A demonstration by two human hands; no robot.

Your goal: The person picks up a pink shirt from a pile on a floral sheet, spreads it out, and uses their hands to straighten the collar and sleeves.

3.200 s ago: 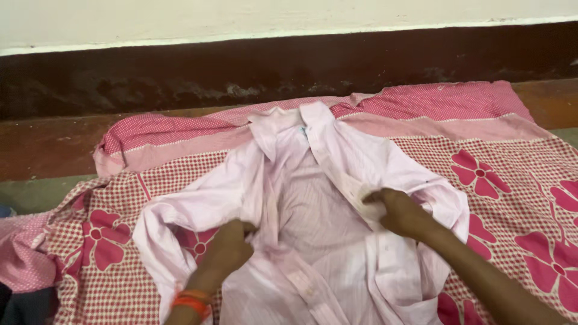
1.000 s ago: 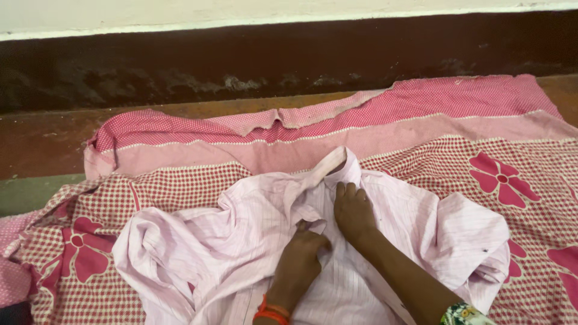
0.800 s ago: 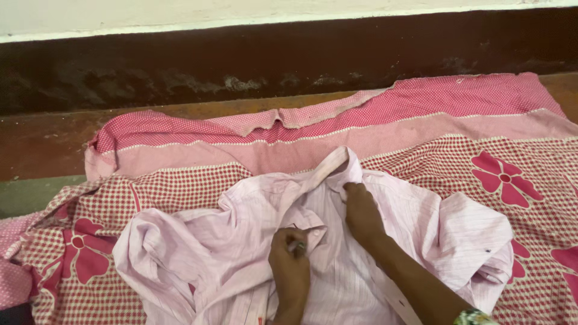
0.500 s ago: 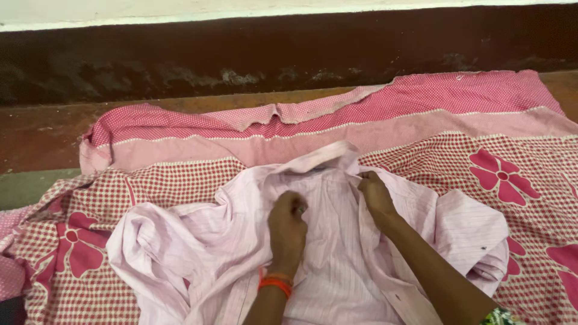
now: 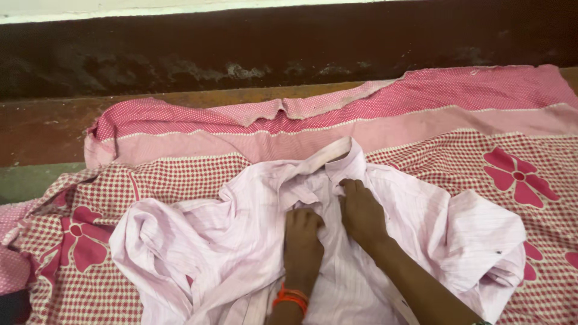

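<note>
Shirt: a pale pink striped shirt lies front up on the bedsheet, just in front of me, its collar pointing away toward the wall.
Placket: the two front edges meet under my hands near the collar — lower down they run out of view, so I cannot tell whether they are closed there.
Left hand: my left hand, an orange band at the wrist, rests knuckles up on the shirt front; the fingers are curled together and tucked into the fabric, though I cannot tell whether they pinch a button.
Right hand: my right hand lies flat beside it, fingers together and stretched toward the collar, pressing the cloth down.
Done so far: the body of the shirt is roughly spread and the collar stands free.
Left: both sleeves are bunched — the one on my left heaped in folds, the one on my right rumpled.
Underneath: a red-and-white checked bedsheet with big pink flowers.
Beyond: a dark skirting band along the wall.
</note>
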